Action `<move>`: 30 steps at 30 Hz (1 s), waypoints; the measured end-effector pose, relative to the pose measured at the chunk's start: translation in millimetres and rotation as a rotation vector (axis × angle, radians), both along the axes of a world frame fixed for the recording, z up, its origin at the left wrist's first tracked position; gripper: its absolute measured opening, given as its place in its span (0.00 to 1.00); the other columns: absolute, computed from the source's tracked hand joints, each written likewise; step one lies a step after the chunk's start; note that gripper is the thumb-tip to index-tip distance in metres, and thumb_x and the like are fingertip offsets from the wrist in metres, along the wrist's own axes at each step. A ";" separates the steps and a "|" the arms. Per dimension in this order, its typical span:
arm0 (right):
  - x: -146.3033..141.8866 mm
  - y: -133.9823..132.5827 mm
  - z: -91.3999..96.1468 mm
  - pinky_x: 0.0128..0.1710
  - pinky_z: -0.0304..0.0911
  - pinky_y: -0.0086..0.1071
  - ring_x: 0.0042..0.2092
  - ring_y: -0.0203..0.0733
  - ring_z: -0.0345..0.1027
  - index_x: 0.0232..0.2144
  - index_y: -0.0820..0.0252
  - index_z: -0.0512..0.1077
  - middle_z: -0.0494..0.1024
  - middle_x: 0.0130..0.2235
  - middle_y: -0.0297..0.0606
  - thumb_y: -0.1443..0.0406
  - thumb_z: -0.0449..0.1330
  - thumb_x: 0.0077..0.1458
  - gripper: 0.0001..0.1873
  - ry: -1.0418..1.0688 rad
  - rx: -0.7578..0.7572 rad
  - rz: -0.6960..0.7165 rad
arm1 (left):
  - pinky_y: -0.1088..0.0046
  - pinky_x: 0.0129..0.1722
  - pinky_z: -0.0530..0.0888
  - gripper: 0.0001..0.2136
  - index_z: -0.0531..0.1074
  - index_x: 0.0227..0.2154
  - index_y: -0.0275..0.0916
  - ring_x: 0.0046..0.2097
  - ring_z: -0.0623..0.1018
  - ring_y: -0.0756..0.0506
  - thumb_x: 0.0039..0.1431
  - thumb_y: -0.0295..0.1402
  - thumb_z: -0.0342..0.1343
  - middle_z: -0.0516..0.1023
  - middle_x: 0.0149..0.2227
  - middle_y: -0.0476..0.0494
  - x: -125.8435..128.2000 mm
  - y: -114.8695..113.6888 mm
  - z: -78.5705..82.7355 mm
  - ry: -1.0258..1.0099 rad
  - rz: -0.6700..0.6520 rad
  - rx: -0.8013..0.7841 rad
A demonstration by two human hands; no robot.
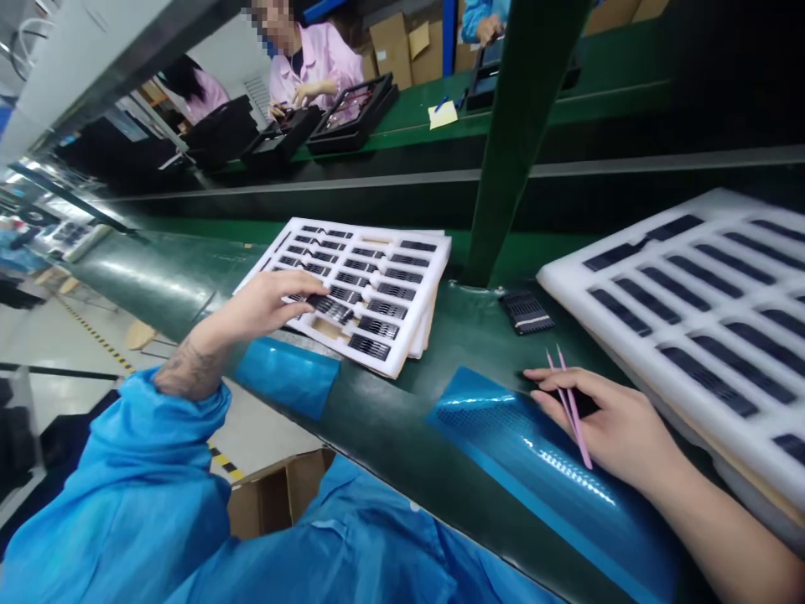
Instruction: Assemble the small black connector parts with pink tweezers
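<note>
My left hand (273, 304) pinches the end of a small stack of black strips (333, 309) over the white foam tray (388, 367). Beneath this stack, one slot of the tray lies bare, while many others hold similar black stacks. Pink tweezers (573, 417) rest in my right hand (620, 424), points upward and fingers closed round them. That hand is above a sheet of blue film (503, 453) with a curled corner. Just beyond it, a black bundle with a pale band (527, 314) sits on the green bench.
At the right stands a second foam tray (635, 348) filled with long black parts. A green post (512, 143) rises behind the bench. Another blue film piece (286, 375) hangs at the front edge, above a cardboard box (270, 499). Co-workers sit across the line beside black trays (352, 113).
</note>
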State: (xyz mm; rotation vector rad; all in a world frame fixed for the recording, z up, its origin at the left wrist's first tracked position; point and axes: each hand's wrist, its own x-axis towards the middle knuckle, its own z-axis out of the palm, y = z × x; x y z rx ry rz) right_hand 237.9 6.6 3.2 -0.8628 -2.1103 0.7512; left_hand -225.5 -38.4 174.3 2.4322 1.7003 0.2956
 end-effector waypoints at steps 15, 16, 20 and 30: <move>3.4 -0.5 -6.6 0.44 0.79 0.43 0.40 0.52 0.82 0.36 0.48 0.76 0.85 0.42 0.38 0.60 0.68 0.55 0.06 -0.034 -0.039 -0.049 | 0.60 0.57 0.76 0.17 0.77 0.52 0.42 0.52 0.78 0.41 0.68 0.37 0.48 0.79 0.52 0.40 -26.9 -16.6 -20.9 0.237 -0.052 -0.140; 3.8 -0.5 -6.8 0.45 0.79 0.42 0.40 0.52 0.82 0.36 0.48 0.76 0.85 0.42 0.38 0.61 0.68 0.55 0.06 -0.035 -0.044 -0.049 | 0.60 0.57 0.76 0.17 0.77 0.53 0.43 0.53 0.78 0.42 0.68 0.39 0.49 0.78 0.53 0.40 -25.7 -16.5 -21.5 0.223 -0.052 -0.156; 5.9 -0.1 -7.9 0.46 0.79 0.41 0.40 0.50 0.82 0.38 0.49 0.76 0.84 0.42 0.39 0.62 0.68 0.55 0.07 -0.031 -0.039 -0.034 | 0.65 0.54 0.76 0.14 0.79 0.48 0.45 0.50 0.79 0.44 0.68 0.42 0.52 0.79 0.50 0.42 -20.2 -18.5 -25.3 0.137 -0.060 -0.197; 4.2 -0.7 -5.4 0.44 0.78 0.43 0.39 0.48 0.82 0.37 0.51 0.76 0.84 0.42 0.37 0.58 0.66 0.57 0.06 -0.017 -0.013 -0.013 | 0.65 0.48 0.76 0.12 0.80 0.42 0.42 0.43 0.80 0.42 0.65 0.37 0.53 0.81 0.40 0.42 -3.9 21.7 -29.7 0.376 -0.109 -0.117</move>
